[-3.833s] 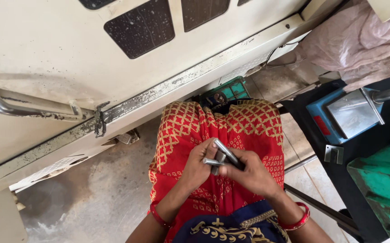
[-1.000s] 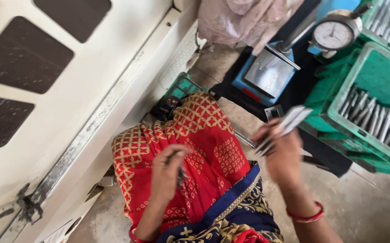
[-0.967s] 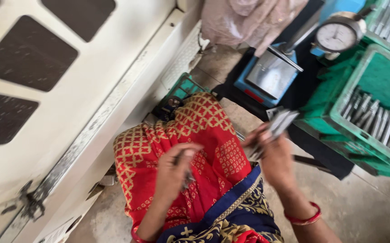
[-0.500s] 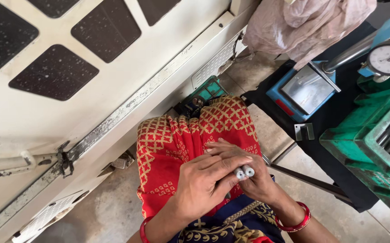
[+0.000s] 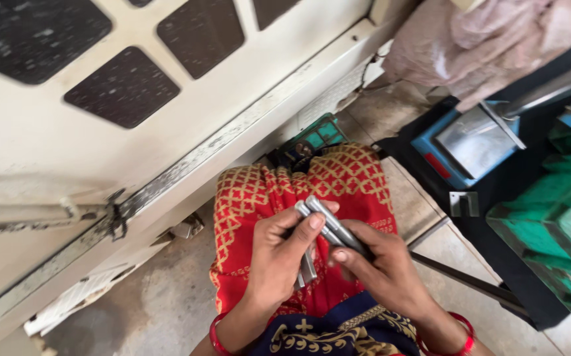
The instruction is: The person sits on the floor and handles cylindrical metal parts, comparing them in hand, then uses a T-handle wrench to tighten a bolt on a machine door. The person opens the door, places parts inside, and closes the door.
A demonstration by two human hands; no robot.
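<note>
Metal rods (image 5: pixel 330 224) sit bunched between both hands over her lap. Left hand (image 5: pixel 284 254) and right hand (image 5: pixel 381 264) have fingers wrapped snugly round them; I'd keep the ends level so none slips.

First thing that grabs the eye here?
The metal rods, bunched at centre frame between the left hand and the right hand, over a lap in red and gold patterned cloth. Then the blue weighing scale at right, beside green crates.

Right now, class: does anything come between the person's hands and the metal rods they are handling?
Nothing visible does. The left hand and right hand both grip the metal rods directly, bare fingers on metal, above the red patterned cloth over the lap.
</note>
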